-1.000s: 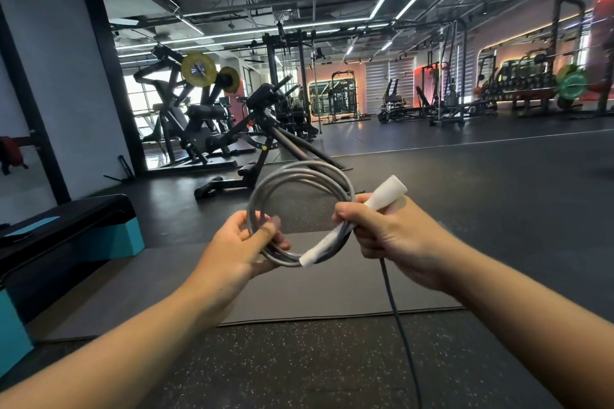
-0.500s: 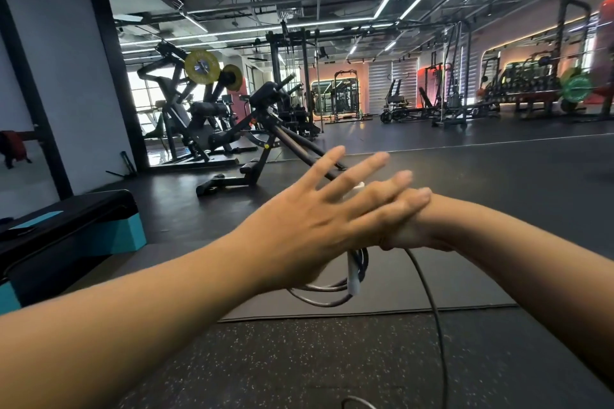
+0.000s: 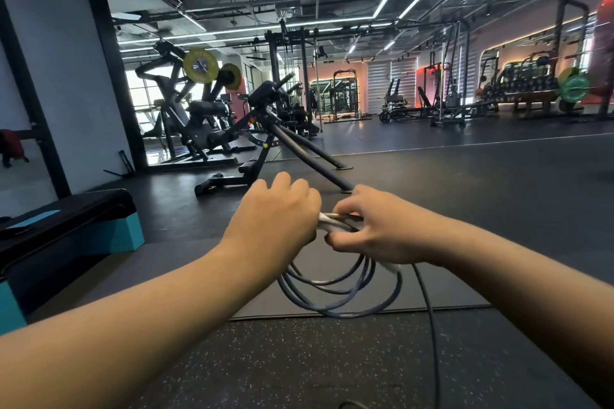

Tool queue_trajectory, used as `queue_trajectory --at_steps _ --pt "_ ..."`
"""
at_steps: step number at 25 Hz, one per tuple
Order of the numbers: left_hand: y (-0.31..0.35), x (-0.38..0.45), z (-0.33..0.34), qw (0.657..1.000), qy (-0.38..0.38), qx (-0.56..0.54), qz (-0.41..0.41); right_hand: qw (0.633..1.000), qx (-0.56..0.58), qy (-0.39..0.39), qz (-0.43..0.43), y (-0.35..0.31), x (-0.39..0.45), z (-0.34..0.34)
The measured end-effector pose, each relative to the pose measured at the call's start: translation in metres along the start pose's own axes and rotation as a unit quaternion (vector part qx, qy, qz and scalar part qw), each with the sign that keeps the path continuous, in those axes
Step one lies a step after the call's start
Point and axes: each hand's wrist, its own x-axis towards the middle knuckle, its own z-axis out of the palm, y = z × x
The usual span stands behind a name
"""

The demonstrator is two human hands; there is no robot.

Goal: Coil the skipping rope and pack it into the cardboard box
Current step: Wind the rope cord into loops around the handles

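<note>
Left hand: the left hand (image 3: 277, 219) is held out in front at mid-frame, back of the hand toward the camera, knuckles up; its fingers are curled down over the top of the coil, gripping it.
Right hand: the right hand (image 3: 375, 229) is raised just beside the left, nearly touching it; its fingers (image 3: 345, 209) are bent and pinched around the same bundled strands and a white handle (image 3: 332, 224) that shows between the two hands.
Skipping rope: the skipping rope (image 3: 335, 292) is held in the air by both hands; several dark loops hang below them in a rough circle, and one loose strand is seen dropping from under the right wrist toward the bottom edge of the frame.
Second handle: a blurred white piece (image 3: 390, 266) is glimpsed under the right wrist; whether it is the rope's other handle cannot be told.
Floor: a dark speckled rubber floor (image 3: 299, 365) is seen below, with a smooth grey mat (image 3: 442, 289) laid on it under the hands.
Room: a gym is shown, with a black and teal step platform (image 3: 76, 226) at the left, a slanted black bench frame (image 3: 265, 139) behind the hands, weight machines with yellow plates (image 3: 200, 65), and strip lights along a dark ceiling.
Hidden: the fingertips of the left hand are covered by the hand itself, and the rope's far end is cut off by the bottom edge.
</note>
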Motion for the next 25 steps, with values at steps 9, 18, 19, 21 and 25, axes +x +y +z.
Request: queue_trajectory --at_steps 9,18,19,21,25 --pt "0.003 0.009 -0.030 0.993 -0.099 -0.048 0.037 0.994 -0.082 -0.054 -0.054 0.001 0.008 0.010" --pt "-0.026 -0.007 -0.024 0.940 -0.221 -0.260 0.004 0.999 -0.013 -0.021 -0.047 0.006 -0.003 -0.011" --pt "-0.030 -0.010 -0.023 0.938 -0.224 -0.265 -0.009 1.000 0.006 -0.017 -0.025 0.009 -0.004 -0.016" --pt "-0.043 -0.015 -0.023 0.914 -0.248 -0.316 -0.051 0.996 0.082 -0.016 0.022 0.022 -0.007 -0.026" --pt "-0.078 -0.028 -0.020 0.826 -0.258 -0.474 -0.162 0.955 0.275 0.023 0.105 0.059 -0.021 -0.031"
